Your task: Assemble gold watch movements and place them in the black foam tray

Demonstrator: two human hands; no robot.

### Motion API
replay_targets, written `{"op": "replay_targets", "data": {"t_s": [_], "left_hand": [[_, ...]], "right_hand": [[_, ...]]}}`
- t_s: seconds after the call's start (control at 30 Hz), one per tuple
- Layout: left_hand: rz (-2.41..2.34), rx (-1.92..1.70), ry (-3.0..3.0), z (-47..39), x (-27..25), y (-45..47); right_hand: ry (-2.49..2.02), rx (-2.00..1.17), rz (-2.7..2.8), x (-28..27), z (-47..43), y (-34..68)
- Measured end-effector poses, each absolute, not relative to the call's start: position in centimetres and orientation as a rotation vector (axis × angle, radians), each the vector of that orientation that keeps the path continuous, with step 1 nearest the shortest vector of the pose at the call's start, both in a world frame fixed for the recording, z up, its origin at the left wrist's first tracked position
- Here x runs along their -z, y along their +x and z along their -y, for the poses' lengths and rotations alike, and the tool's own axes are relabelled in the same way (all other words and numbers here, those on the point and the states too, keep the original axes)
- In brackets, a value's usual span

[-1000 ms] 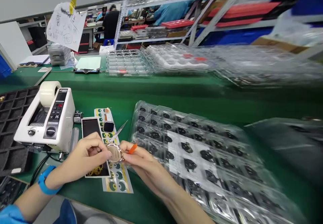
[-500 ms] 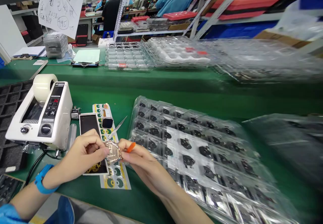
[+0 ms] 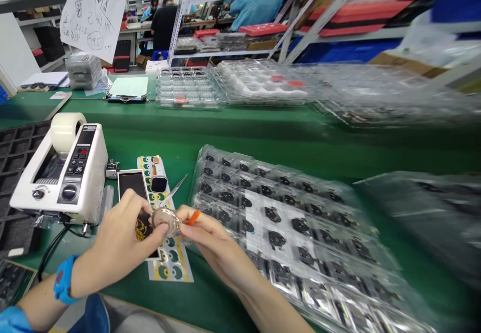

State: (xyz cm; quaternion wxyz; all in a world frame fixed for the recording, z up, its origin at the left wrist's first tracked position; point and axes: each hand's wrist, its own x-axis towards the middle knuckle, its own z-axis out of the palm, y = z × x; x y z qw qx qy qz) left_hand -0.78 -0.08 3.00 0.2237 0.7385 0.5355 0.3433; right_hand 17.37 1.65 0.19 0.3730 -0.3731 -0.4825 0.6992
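Observation:
Both hands meet over a round, shiny, rose-tinted watch case (image 3: 166, 221). My left hand (image 3: 119, 237) grips its left edge, the thumb at the lower rim and a finger at the upper left. From the other side my right hand (image 3: 210, 238) pinches the case's right edge, and a small orange strip (image 3: 194, 217) sticks up at its fingers. Under the hands lie a sheet of die-cut stickers (image 3: 183, 268) and a shallow white-rimmed tray (image 3: 132, 185) with gold-coloured parts. A square-faced watch (image 3: 158, 184) rests on the sheet near pointed tweezers (image 3: 176, 189).
A white tape dispenser (image 3: 62, 173) stands at the left, next to a black compartment tray (image 3: 15, 147). To the right, stacked clear trays (image 3: 289, 183) hold many black parts. More clear trays (image 3: 188, 85) and a clipboard (image 3: 129, 87) sit on the raised ledge.
My left hand has shifted from a pinch over the watch case to a wider grip on its edge, thumb lower. The right hand keeps its hold. The view has tilted slightly.

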Motion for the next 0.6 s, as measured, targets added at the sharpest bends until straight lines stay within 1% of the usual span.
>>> {"op": "replay_targets", "data": {"t_s": [0.07,0.13,0.2,0.27,0.37,0.5,0.6], "left_hand": [[-1.581,-0.986,2.062,0.2,-3.0,-1.1],[-1.609,-1.108,2.063,0.3,-2.9,-1.6],[-1.518,-1.276,2.091,0.4,-2.7,-1.9],[-1.333,-1.359,2.157,0.5,-2.6,-1.8],[-1.084,-1.259,2.183,0.4,-2.7,-1.5],[-0.934,-1.103,2.034,0.5,-2.9,-1.3],[-0.866,-1.048,1.997,1.3,-2.8,-1.8]], "right_hand": [[-0.96,-1.778,1.207,-0.3,-1.6,17.4],[-0.961,-1.77,1.183,-0.5,-1.6,17.5],[-0.951,-1.775,1.18,-0.6,-1.6,17.5],[-0.933,-1.791,1.182,-0.7,-1.6,17.3],[-0.881,-1.857,1.148,-0.5,-1.0,16.6],[-0.887,-2.004,1.018,0.2,0.8,15.5],[-0.954,-1.974,1.055,1.7,1.4,16.1]]}}
